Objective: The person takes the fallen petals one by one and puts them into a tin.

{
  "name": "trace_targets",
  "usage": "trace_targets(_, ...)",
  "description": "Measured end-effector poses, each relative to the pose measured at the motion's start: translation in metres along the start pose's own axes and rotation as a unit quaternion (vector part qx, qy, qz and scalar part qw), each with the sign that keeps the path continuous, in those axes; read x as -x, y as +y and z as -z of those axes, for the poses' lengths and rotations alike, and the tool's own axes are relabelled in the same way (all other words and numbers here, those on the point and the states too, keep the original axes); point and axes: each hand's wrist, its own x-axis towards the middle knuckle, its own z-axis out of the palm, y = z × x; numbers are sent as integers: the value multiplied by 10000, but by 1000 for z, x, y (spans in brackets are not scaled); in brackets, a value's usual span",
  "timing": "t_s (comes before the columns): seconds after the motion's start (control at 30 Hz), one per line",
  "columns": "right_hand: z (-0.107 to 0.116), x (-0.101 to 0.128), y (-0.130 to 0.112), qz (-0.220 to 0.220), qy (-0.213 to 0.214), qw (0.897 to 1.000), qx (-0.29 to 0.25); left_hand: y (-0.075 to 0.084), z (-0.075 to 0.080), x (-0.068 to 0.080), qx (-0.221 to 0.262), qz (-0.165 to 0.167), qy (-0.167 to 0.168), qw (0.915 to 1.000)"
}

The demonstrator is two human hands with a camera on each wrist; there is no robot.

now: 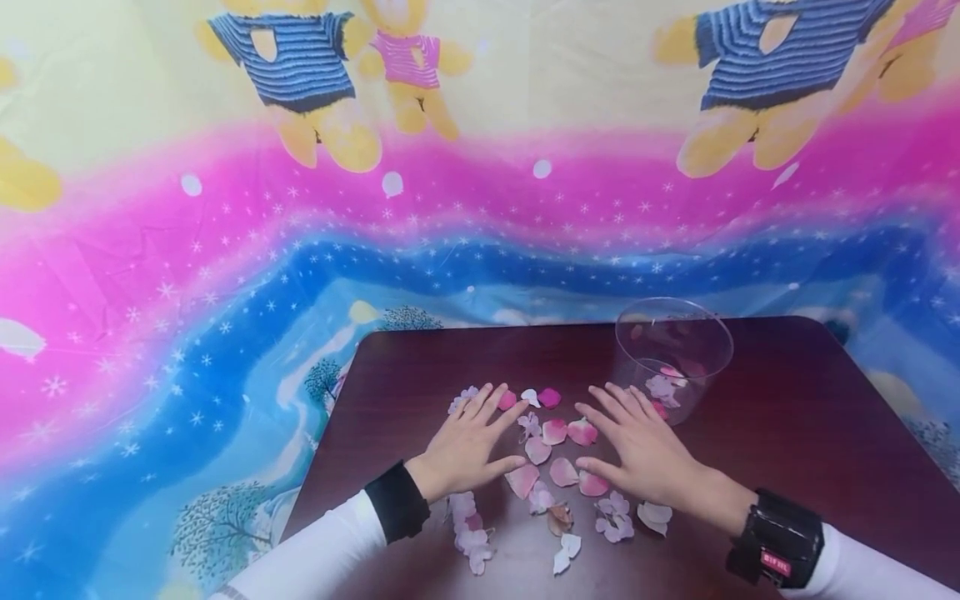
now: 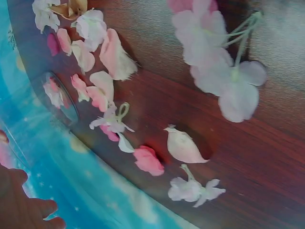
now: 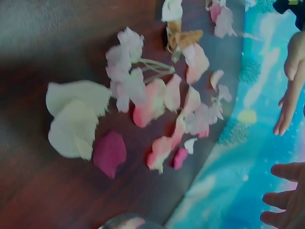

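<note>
Clear round plastic cup (image 1: 672,354) stands just beyond your right hand (image 1: 645,450) | scattered pink and white fabric petals (image 1: 553,454) lie between hands on dark brown wooden table (image 1: 787,433) | your left hand (image 1: 465,442) flat, fingers spread, seemingly touching petals | right likewise.

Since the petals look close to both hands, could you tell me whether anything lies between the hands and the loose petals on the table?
Nothing visible does. The left hand and right hand lie flat on the table, flanking the petals; fingertips are right beside them.
</note>
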Motion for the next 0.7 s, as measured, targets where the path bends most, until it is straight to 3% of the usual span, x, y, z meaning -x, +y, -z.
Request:
trace_targets(0.27, -11, 1, -5, -65, -133, 9999, -30, -5, -3, 2, -5, 31, 23, 10000)
trace_targets(0.7, -23, 9, 1, -236, -164, 9996, -62, 7, -10, 0, -27, -197, -172, 9997)
